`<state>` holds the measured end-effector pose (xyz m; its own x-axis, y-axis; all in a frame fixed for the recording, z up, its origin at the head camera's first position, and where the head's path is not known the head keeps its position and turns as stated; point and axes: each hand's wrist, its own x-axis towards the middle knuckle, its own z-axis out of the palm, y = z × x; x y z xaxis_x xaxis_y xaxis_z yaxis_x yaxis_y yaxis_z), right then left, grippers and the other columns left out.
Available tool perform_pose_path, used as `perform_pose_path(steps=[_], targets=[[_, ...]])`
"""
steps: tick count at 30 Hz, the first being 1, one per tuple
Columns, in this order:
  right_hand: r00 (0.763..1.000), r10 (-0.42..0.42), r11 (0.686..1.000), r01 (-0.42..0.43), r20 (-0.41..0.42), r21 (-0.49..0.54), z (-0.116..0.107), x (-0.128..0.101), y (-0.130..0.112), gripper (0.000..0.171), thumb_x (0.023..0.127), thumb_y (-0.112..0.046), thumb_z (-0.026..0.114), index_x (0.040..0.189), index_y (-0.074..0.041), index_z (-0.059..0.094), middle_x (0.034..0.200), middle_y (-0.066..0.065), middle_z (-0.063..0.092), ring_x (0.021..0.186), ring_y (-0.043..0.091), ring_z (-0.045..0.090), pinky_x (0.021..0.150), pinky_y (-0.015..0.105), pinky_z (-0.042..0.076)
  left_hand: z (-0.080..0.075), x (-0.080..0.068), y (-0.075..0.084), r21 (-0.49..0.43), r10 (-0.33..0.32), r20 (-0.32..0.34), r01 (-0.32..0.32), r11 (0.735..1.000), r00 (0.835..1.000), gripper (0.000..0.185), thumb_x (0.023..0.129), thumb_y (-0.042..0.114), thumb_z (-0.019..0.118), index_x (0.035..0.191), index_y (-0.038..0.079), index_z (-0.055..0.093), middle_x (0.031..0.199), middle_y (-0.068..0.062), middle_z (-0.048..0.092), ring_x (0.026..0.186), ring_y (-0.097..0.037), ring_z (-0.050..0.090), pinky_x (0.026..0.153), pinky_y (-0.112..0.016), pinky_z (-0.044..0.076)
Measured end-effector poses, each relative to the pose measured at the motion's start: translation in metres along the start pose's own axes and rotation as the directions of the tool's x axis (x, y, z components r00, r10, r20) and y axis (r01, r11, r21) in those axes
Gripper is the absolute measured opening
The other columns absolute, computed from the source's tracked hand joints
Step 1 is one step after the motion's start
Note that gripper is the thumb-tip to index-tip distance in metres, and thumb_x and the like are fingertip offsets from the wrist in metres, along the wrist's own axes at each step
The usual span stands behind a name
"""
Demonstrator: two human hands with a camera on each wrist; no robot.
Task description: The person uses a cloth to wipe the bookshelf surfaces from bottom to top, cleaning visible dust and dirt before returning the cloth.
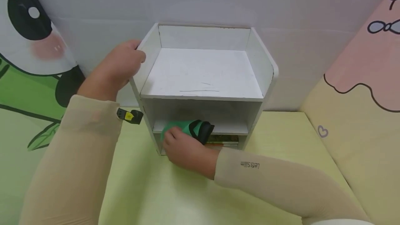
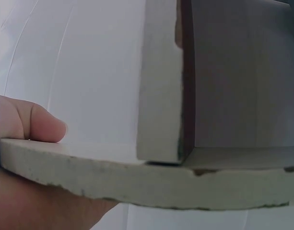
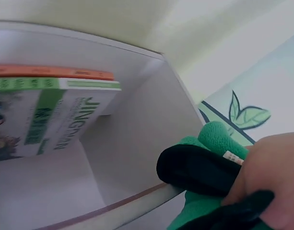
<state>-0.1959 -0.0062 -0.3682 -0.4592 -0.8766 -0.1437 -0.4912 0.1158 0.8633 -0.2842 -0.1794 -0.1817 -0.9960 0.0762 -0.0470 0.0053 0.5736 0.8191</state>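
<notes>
A small white shelf unit [image 1: 203, 75] stands on a pale green table against a white wall. My left hand [image 1: 120, 67] grips the top of its left side panel [image 2: 113, 177], thumb [image 2: 41, 125] over the edge. My right hand [image 1: 184, 150] holds a rolled green and black cloth item [image 1: 190, 129] at the front of the middle shelf. In the right wrist view the green and black cloth [image 3: 204, 172] rests against the shelf edge, with my fingers [image 3: 269, 172] curled round it. Books [image 3: 51, 115] lie flat in the lowest compartment [image 1: 223, 141].
The top shelf [image 1: 203, 72] holds nothing. A black and yellow wrist strap [image 1: 129, 115] sits on my left sleeve. A panda cushion [image 1: 31, 44] lies to the left and a pink and yellow cushion [image 1: 362, 89] to the right.
</notes>
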Motion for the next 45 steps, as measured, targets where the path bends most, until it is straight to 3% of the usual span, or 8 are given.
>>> perform_pose_path(steps=[3,8,10,14,17,27,33,45], targets=[[0.999,-0.027,0.998,0.029,0.045,-0.052,0.005,-0.012,-0.003,0.025,0.104,-0.033,0.053,0.123,-0.030,0.069,0.125,-0.008,0.060,0.105,0.022,0.049,0.090,0.038,0.040,0.001,0.001,-0.001,0.001,-0.005,0.002,0.005,1.000,1.000,0.061,0.109,0.023,0.028,0.167,0.016,0.012,0.166,-0.010,0.026,0.138,-0.035,0.035,0.113,-0.057,0.036],[0.989,-0.057,0.989,0.075,0.139,-0.126,0.010,-0.034,-0.007,0.037,0.101,-0.043,0.055,0.134,-0.028,0.064,0.133,-0.002,0.054,0.106,0.023,0.048,0.087,0.037,0.041,0.001,0.001,-0.002,0.002,-0.009,0.000,0.009,1.000,1.000,0.062,0.109,0.024,0.028,0.168,0.017,0.011,0.168,-0.010,0.024,0.140,-0.035,0.034,0.114,-0.058,0.034],[0.982,-0.050,0.986,0.078,0.184,-0.147,0.011,-0.041,-0.008,0.045,0.102,-0.046,0.053,0.143,-0.028,0.058,0.132,-0.001,0.053,0.106,0.023,0.048,0.086,0.037,0.042,0.001,0.001,-0.002,0.007,-0.010,-0.007,0.010,1.000,1.000,0.062,0.109,0.025,0.028,0.168,0.017,0.011,0.168,-0.009,0.023,0.141,-0.035,0.033,0.114,-0.058,0.033],[0.964,-0.018,0.984,0.064,0.264,-0.167,0.012,-0.052,-0.013,0.049,0.104,-0.048,0.049,0.147,-0.026,0.054,0.131,0.000,0.052,0.104,0.025,0.050,0.084,0.037,0.044,0.001,0.000,-0.001,0.017,-0.012,-0.019,0.012,1.000,1.000,0.061,0.109,0.025,0.028,0.168,0.017,0.011,0.169,-0.009,0.022,0.141,-0.036,0.033,0.115,-0.058,0.033],[0.955,0.022,0.981,0.036,0.295,-0.189,0.013,-0.060,-0.016,0.043,0.105,-0.046,0.048,0.141,-0.025,0.057,0.130,0.000,0.053,0.100,0.024,0.051,0.081,0.037,0.045,0.001,0.000,-0.001,0.017,-0.007,-0.023,0.008,1.000,1.000,0.061,0.109,0.025,0.028,0.167,0.017,0.012,0.168,-0.010,0.023,0.140,-0.036,0.034,0.114,-0.058,0.034],[0.932,0.089,0.983,-0.026,0.352,-0.179,0.025,-0.094,-0.017,0.042,0.103,-0.048,0.053,0.136,-0.024,0.062,0.130,0.001,0.056,0.098,0.026,0.053,0.079,0.039,0.045,0.000,-0.001,-0.001,-0.020,0.012,-0.014,-0.012,1.000,1.000,0.061,0.109,0.024,0.029,0.167,0.015,0.013,0.166,-0.011,0.027,0.138,-0.036,0.035,0.113,-0.058,0.035],[0.931,0.128,0.986,-0.081,0.343,-0.147,0.028,-0.116,-0.022,0.036,0.100,-0.046,0.059,0.126,-0.023,0.068,0.122,0.001,0.058,0.092,0.025,0.053,0.075,0.039,0.044,0.002,-0.004,-0.003,0.008,-0.004,0.006,0.004,1.000,1.000,0.061,0.109,0.023,0.029,0.167,0.013,0.013,0.166,-0.012,0.026,0.139,-0.037,0.034,0.113,-0.062,0.033],[0.917,0.128,0.989,-0.088,0.377,-0.122,0.039,-0.131,-0.016,0.037,0.101,-0.042,0.061,0.129,-0.019,0.067,0.124,0.002,0.058,0.090,0.026,0.052,0.073,0.038,0.044,0.001,-0.005,-0.002,0.009,-0.002,0.004,0.002,1.000,1.000,0.063,0.108,0.024,0.029,0.167,0.014,0.010,0.167,-0.011,0.025,0.141,-0.037,0.032,0.114,-0.063,0.030]])
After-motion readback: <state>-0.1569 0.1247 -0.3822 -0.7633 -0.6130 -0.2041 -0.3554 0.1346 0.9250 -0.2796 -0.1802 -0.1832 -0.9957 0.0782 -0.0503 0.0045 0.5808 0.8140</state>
